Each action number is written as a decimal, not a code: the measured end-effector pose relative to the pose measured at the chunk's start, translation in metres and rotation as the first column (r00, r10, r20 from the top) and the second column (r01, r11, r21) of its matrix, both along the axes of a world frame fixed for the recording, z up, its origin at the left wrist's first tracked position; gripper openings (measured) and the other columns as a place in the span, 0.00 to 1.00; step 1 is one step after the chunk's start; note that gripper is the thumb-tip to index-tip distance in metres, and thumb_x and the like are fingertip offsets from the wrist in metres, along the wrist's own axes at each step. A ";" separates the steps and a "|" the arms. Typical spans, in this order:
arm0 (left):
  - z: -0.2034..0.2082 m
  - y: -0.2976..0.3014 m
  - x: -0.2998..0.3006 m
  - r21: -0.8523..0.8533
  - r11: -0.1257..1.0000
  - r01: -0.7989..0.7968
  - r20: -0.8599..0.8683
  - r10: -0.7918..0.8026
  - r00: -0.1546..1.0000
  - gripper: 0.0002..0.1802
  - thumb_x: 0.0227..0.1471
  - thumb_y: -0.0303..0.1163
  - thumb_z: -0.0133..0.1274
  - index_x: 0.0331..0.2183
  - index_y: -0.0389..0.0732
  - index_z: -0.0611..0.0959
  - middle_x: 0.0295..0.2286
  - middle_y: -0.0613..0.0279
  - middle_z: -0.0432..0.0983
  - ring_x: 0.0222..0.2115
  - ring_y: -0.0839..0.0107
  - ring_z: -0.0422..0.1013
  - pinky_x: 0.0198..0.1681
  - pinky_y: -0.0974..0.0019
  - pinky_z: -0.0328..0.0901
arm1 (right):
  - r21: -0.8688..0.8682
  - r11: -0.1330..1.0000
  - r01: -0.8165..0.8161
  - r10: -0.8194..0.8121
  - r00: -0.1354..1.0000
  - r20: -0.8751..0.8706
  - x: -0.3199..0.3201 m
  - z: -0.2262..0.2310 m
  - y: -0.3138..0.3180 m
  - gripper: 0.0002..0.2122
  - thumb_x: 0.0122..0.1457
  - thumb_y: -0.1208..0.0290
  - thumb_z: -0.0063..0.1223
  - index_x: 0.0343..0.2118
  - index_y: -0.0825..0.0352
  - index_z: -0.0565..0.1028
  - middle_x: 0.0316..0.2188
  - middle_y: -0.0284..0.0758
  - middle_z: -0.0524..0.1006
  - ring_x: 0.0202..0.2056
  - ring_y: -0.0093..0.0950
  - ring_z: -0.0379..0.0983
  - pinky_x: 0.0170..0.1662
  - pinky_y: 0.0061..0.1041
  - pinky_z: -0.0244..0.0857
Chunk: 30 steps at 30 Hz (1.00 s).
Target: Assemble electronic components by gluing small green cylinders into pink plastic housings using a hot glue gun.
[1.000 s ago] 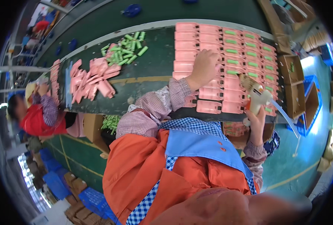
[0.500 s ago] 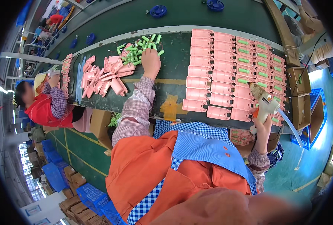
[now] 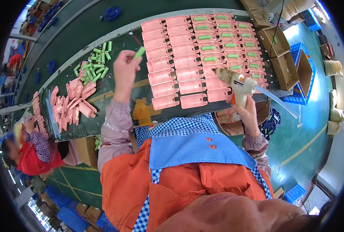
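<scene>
My left hand (image 3: 126,71) pinches one green battery cell (image 3: 140,52) with a thin wire trailing from it, held over the bench left of the rows. In my right hand (image 3: 247,114) is a white glue gun (image 3: 242,89), a pale glue stick (image 3: 278,102) coming out of its back. The gun's nozzle points left at a pink plastic shell (image 3: 212,71) in the laid-out grid. Shells in the right-hand columns hold green cells, such as the cell (image 3: 210,59) just above the nozzle. The left-hand columns, like this pink shell (image 3: 161,78), have bare trays.
A pile of green cells (image 3: 98,63) and a heap of loose pink shells (image 3: 73,101) lie on the left of the bench. Cardboard boxes (image 3: 286,71) and a blue crate (image 3: 306,65) stand at the right. At far left a person in red (image 3: 36,152) works.
My left hand has lifted a green cell from the pile and brought it right, toward the shells. The glue gun's nozzle has moved one shell nearer me. The whole view has shifted.
</scene>
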<state>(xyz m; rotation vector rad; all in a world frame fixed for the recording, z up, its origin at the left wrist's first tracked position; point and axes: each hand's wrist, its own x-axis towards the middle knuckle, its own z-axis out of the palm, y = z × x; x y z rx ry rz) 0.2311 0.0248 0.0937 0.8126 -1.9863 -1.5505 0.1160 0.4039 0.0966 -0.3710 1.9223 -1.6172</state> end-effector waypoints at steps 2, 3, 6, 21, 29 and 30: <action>-0.008 0.022 -0.016 0.020 0.995 0.094 -0.049 -0.093 0.994 0.07 0.47 0.21 0.56 0.31 0.34 0.75 0.21 0.66 0.72 0.19 0.82 0.68 0.20 0.76 0.62 | 0.018 0.999 -0.051 0.052 0.999 -0.017 0.003 -0.002 0.000 0.19 0.46 0.82 0.47 0.46 0.75 0.66 0.33 0.37 0.74 0.34 0.23 0.72 0.31 0.19 0.69; -0.009 0.035 -0.023 0.022 0.995 0.097 -0.049 -0.096 0.994 0.07 0.47 0.21 0.56 0.31 0.34 0.75 0.21 0.66 0.72 0.19 0.82 0.68 0.20 0.76 0.62 | 0.009 0.997 -0.073 0.073 0.997 -0.008 0.002 -0.006 0.001 0.20 0.46 0.82 0.47 0.46 0.75 0.66 0.32 0.35 0.74 0.33 0.22 0.71 0.31 0.19 0.68; -0.015 0.074 -0.043 0.073 0.974 0.212 -0.042 -0.210 0.977 0.06 0.49 0.22 0.55 0.32 0.34 0.75 0.22 0.68 0.72 0.21 0.81 0.68 0.23 0.78 0.63 | 0.049 0.994 -0.102 0.105 0.993 -0.061 0.001 -0.013 0.000 0.19 0.45 0.82 0.47 0.45 0.74 0.66 0.31 0.34 0.73 0.31 0.21 0.71 0.31 0.18 0.67; -0.068 0.158 -0.101 -0.715 0.641 0.278 0.037 -0.362 0.931 0.10 0.36 0.24 0.57 0.26 0.35 0.74 0.30 0.54 0.65 0.34 0.55 0.65 0.36 0.57 0.63 | 0.027 0.999 0.032 -0.030 0.996 -0.079 0.007 -0.005 0.014 0.18 0.46 0.81 0.47 0.43 0.73 0.67 0.33 0.36 0.74 0.30 0.21 0.71 0.32 0.19 0.68; -0.080 0.161 -0.110 -0.809 0.490 0.325 0.154 -0.356 0.922 0.10 0.36 0.22 0.50 0.28 0.34 0.77 0.29 0.53 0.65 0.32 0.57 0.63 0.34 0.58 0.61 | 0.076 0.995 0.061 -0.059 0.998 -0.024 0.010 0.003 0.017 0.16 0.45 0.80 0.49 0.41 0.73 0.69 0.33 0.34 0.75 0.31 0.21 0.71 0.35 0.20 0.67; -0.079 0.161 -0.110 -0.805 0.502 0.315 0.139 -0.358 0.923 0.11 0.36 0.22 0.50 0.29 0.35 0.78 0.29 0.53 0.65 0.32 0.57 0.63 0.33 0.58 0.61 | 0.068 0.997 0.038 -0.034 0.997 -0.064 0.007 -0.001 0.017 0.17 0.45 0.81 0.48 0.42 0.73 0.68 0.34 0.36 0.74 0.31 0.21 0.70 0.33 0.19 0.67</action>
